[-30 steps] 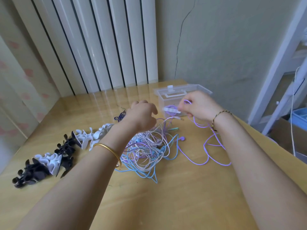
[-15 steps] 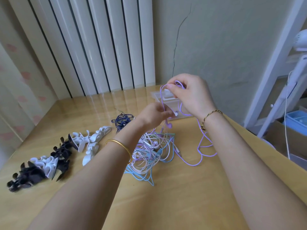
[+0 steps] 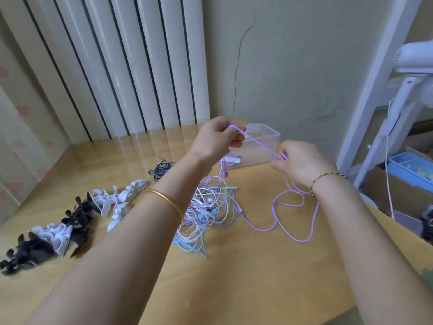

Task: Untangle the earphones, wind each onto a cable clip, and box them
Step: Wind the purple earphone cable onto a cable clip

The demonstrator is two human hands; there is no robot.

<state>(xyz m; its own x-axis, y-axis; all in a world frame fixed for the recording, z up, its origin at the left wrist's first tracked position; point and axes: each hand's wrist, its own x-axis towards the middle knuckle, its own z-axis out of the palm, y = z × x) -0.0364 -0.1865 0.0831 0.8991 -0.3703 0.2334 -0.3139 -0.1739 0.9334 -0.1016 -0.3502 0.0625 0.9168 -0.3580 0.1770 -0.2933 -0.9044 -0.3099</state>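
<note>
A purple earphone cable (image 3: pixel 262 144) is stretched taut between my hands above the table. My left hand (image 3: pixel 216 138) pinches its upper end, raised in front of the clear plastic box (image 3: pixel 266 139). My right hand (image 3: pixel 298 161) pinches it lower to the right, and the rest of the purple cable loops down onto the table below that wrist. One purple earbud (image 3: pixel 225 173) dangles under my left hand. A tangle of pink, white and blue earphones (image 3: pixel 206 212) lies on the wooden table (image 3: pixel 246 277) between my forearms.
Black and white cable clips (image 3: pixel 77 219) lie in a row at the left. A small dark blue coiled earphone (image 3: pixel 161 168) sits behind them. A wound purple earphone on a white clip lies in the box. Shelving and a cardboard box stand off the table's right edge.
My hands have drawn apart: the left rose to the left, the right dropped to the right, pulling the purple cable straight between them. More purple cable has come out of the tangle.
</note>
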